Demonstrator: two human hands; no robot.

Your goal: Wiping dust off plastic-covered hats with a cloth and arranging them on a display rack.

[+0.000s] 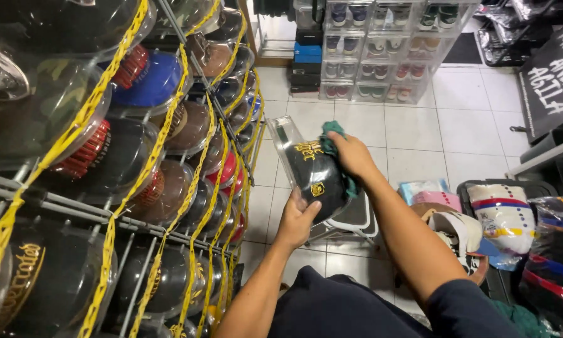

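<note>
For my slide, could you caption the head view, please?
Left hand steadies clear cap case; right hand presses green cloth on it.

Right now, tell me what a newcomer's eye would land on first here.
At centre, the left hand holds a clear case with a black cap inside, while the right hand presses a green cloth against it. Filling the left side is a rack of cased caps laced with yellow chains.
</note>
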